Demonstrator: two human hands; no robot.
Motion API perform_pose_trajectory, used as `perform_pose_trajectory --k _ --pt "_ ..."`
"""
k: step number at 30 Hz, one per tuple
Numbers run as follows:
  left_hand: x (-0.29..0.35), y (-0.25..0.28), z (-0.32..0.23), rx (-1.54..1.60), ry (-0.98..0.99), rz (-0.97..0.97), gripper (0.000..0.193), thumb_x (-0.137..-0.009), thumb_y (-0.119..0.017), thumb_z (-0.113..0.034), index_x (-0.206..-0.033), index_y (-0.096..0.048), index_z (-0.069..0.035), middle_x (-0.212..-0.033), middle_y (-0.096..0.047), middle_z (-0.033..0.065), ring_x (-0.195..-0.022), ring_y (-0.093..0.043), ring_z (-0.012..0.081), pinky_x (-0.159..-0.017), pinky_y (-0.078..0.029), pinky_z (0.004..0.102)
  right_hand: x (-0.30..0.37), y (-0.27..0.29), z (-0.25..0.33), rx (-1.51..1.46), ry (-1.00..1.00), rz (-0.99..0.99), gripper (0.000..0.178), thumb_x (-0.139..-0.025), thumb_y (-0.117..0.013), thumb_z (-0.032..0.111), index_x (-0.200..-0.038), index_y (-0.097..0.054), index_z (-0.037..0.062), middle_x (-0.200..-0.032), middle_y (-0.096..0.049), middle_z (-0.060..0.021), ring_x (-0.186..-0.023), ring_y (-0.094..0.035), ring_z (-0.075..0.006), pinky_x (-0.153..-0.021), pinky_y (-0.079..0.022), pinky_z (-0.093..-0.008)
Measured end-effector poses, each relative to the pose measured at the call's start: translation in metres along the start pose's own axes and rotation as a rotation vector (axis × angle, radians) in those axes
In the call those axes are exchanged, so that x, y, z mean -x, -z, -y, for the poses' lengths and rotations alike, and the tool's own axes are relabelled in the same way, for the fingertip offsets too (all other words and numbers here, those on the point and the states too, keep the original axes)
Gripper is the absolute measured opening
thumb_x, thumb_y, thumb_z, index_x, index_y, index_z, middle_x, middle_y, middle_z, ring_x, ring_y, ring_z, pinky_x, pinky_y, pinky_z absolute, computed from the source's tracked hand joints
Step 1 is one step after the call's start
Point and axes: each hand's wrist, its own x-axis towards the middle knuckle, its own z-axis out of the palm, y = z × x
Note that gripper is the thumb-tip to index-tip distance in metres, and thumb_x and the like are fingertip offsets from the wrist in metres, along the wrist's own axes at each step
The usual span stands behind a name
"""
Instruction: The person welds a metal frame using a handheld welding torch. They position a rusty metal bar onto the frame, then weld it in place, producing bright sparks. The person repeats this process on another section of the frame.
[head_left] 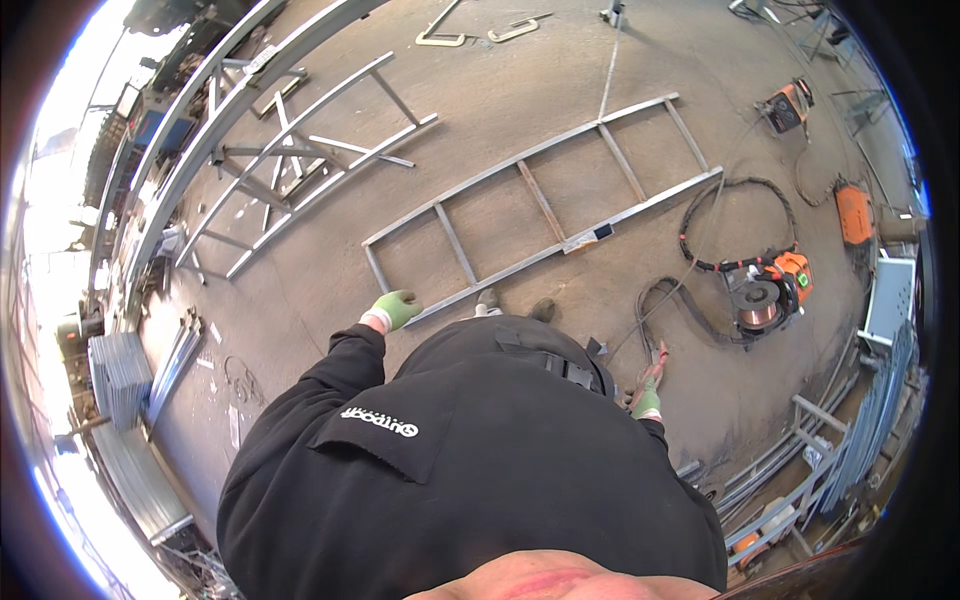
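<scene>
My left hand, in a pale green and white glove, is over the near left corner of a ladder-shaped metal frame. Its fingers are loosely bent and apart, and nothing shows in them. Whether it touches the frame I cannot tell. The frame lies flat on the floor; one of its rungs is rust-brown. A small dark and white flat item rests on its near rail. At my right side, low by the hip, my right hand in a green glove is closed around a slim reddish thing, too small to name.
To the right, an orange wire feeder with a copper wire spool has a looped dark hose. Orange machines stand beyond it. Welded frames fill the left, near stacked metal profiles. Clamps lie at the far side.
</scene>
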Motion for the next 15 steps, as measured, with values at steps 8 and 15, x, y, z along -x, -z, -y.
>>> perform_pose_trajectory --k 8,15 --pt "0.002 -0.008 -0.006 -0.110 -0.002 -0.001 0.060 -0.090 -0.065 -0.046 -0.130 -0.069 -0.002 -0.127 -0.071 0.0217 -0.120 -0.067 0.0347 -0.103 -0.051 0.0388 0.036 -0.013 0.038 0.012 0.103 0.058 0.105 -0.086 -0.027 0.096 -0.168 -0.007 0.0334 -0.160 -0.037 -0.0201 -0.136 -0.039 -0.0435 -0.112 -0.030 -0.0604" --pt "-0.002 -0.006 0.022 -0.087 0.057 0.093 0.063 -0.085 -0.067 -0.046 -0.128 -0.070 0.000 -0.127 -0.071 0.0230 -0.124 -0.065 0.0351 -0.105 -0.049 0.0393 0.048 -0.025 0.036 -0.324 0.322 0.158 0.107 -0.089 -0.035 0.091 -0.168 -0.018 0.0212 -0.152 -0.046 -0.0135 -0.129 -0.046 -0.0292 -0.109 -0.037 -0.0416"
